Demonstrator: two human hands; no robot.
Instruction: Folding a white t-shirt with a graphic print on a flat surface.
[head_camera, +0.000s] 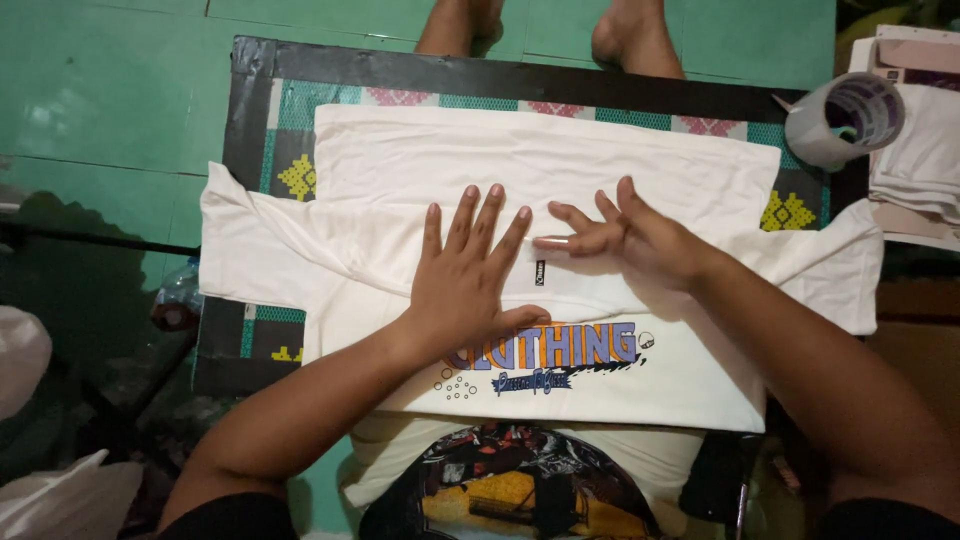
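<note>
A cream-white T-shirt (560, 170) lies spread flat on a small table, its sleeves hanging out to both sides. A blue and orange print shows on the part nearest me. My left hand (470, 275) lies flat on the shirt's middle, palm down, fingers spread. My right hand (625, 235) rests on the fabric just to its right, fingers apart and pointing left, near a small black tag (540, 272). Neither hand holds anything.
The table (400, 70) has a black rim and a patterned green mat. A roll of tape (845, 118) sits at its right end, next to stacked white cloth (925, 150). Someone's bare feet (630, 35) stand on the green floor beyond. Plastic bags (60, 495) lie at lower left.
</note>
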